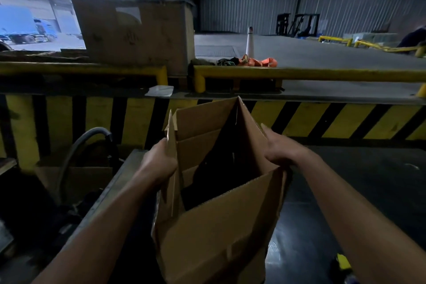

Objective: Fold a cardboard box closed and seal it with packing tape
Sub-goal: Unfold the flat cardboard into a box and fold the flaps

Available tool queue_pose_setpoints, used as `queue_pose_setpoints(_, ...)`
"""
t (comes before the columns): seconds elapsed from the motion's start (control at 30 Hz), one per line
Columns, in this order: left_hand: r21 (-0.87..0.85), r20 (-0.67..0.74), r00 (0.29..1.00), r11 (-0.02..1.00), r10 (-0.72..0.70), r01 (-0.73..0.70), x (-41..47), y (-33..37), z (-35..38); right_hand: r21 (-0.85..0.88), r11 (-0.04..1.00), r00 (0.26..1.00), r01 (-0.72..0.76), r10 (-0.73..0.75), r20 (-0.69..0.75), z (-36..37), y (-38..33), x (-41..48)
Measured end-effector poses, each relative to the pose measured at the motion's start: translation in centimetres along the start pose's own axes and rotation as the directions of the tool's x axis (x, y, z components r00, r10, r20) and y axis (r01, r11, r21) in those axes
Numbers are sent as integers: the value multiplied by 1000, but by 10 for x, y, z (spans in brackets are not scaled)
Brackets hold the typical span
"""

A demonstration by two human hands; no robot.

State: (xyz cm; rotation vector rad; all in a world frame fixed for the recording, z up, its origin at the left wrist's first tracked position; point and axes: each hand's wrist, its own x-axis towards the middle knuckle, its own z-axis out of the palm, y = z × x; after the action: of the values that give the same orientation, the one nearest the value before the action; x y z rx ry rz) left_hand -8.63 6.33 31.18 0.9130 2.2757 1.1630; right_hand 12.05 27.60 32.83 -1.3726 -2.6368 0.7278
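Brown corrugated cardboard fills the middle of the view: a tall open-topped cardboard box stands on a dark, glossy work surface, just in front of the yellow-and-black striped dock wall. All four top flaps stand up, so no folding is done yet, and the inside looks dark; whether anything lies in it cannot be told.

Against that box, the left hand presses on the outside of the left flap, thumb hooked over its edge, clasping the board. The right hand lies on the outside of the right flap, fingers wrapped round its near edge, gripping it as well.

The box should handle as light and fairly stiff, though single-wall board bends and creases easily away from its score lines. The flaps are best taken near their free edges, and pushed inward so they hinge at the scores; the walls may bow if squeezed.

Near the box's right foot lies a small yellow-and-black object, possibly a tape dispenser, too blurred to be sure. No packing tape is clearly visible.

No brand, label or writing can be read on the box.
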Motion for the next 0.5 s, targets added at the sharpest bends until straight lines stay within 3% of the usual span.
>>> queue_pose_setpoints(0.13, 20, -7, 1000, 1000, -1, 1, 31, 1, -6, 0, 1000, 1000, 22, -22, 5, 3, 14, -22)
queue_pose_setpoints(0.4, -12, -19, 1000, 1000, -3, 3, 46, 5, 0, 150, 984, 995, -92, 95, -14, 20, 34, -40)
queue_pose_setpoints(0.5, -22, 106, 993, 998, -49, 51, 34, 9, -4, 140, 989, 998, -49, 55, -36, 21, 34, -40)
